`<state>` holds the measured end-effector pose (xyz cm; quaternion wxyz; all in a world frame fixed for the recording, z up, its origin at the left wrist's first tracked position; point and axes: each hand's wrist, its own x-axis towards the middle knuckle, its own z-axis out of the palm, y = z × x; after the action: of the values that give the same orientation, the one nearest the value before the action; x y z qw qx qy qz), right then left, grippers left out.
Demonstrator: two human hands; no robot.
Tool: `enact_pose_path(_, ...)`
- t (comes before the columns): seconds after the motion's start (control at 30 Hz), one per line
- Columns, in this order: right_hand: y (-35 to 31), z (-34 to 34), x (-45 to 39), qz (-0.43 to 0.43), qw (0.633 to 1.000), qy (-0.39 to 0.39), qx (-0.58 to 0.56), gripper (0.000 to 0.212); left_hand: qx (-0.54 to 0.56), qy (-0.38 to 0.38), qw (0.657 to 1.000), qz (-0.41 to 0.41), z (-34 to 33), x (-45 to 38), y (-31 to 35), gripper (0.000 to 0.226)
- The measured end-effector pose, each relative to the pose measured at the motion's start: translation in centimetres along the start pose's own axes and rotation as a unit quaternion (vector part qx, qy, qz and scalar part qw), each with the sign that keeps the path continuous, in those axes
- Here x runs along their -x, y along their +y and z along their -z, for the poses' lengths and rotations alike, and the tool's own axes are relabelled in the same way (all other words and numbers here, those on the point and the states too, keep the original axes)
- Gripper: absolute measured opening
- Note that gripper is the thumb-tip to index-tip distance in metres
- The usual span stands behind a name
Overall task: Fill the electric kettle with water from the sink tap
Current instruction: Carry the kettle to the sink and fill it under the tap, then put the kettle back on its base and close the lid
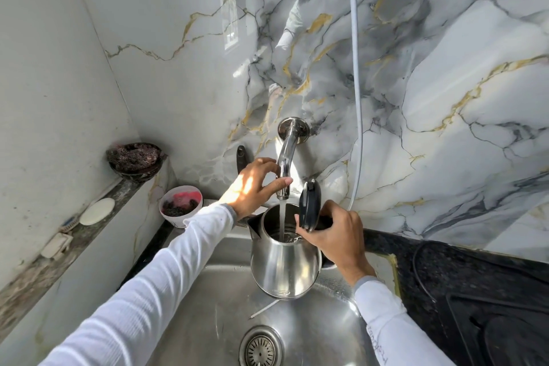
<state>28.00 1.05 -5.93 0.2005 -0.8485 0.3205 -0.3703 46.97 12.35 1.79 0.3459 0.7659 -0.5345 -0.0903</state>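
Marble-veined wall behind a steel sink (208,300). Far left, a bowl of berries (180,204) on the counter. Your left hand (252,187) has fingertips pinched on the tap (285,169) spout end. Water stream (282,218) falls into the open electric kettle (282,264), held over the basin, lid up. Your right hand (335,235) has fingers curled tight round its handle. Filling under way; next, likely shut the tap once enough.

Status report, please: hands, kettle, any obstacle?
Left hand on tap. Right hand grips kettle handle, lid open. Water running into kettle over sink. Nothing in the way.
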Motion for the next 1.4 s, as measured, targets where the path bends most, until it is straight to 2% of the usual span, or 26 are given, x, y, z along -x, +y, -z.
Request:
enact_pose_path(0.1,0.1,0.0,0.1,0.002,1.000,0.003,0.000,0.058,-0.120,0.043,0.991,-0.027,-0.2,-0.3,0.1,0.069)
enact_pose_path(0.2,0.2,0.0,0.1,0.001,1.000,0.004,0.001,0.058,-0.223,0.107,0.969,-0.006,-1.3,-0.1,1.0,0.072)
enact_pose_path(0.27,0.3,0.0,0.1,0.002,1.000,0.006,0.001,0.058,-0.265,0.127,0.956,0.018,-2.1,0.0,1.6,0.074)
enact_pose_path(0.33,0.2,0.1,0.1,0.000,1.000,0.005,0.000,0.059,-0.263,0.138,0.955,0.025,-2.2,0.0,1.9,0.074)
enact_pose_path(0.53,0.3,2.0,0.8,-0.008,1.000,0.008,-0.007,0.057,-0.190,0.072,0.978,0.053,-2.2,5.4,3.2,0.094)
enact_pose_path(0.67,0.7,5.0,1.9,-0.011,1.000,0.019,-0.011,0.053,-0.269,0.005,0.963,0.017,-3.1,10.0,4.3,0.124)
enact_pose_path(0.93,3.2,13.7,4.4,-0.024,0.999,0.034,-0.006,0.054,-0.331,-0.042,0.941,-0.057,-7.8,12.6,9.9,0.120)
enact_pose_path(1.13,8.1,21.9,6.8,-0.050,0.997,0.054,0.029,0.062,-0.340,-0.042,0.934,-0.104,-13.6,12.3,17.3,0.118)
enact_pose_path(1.4,16.3,31.9,9.0,-0.068,0.994,0.062,0.056,0.060,-0.318,-0.054,0.939,-0.116,-22.1,11.0,26.8,0.118)
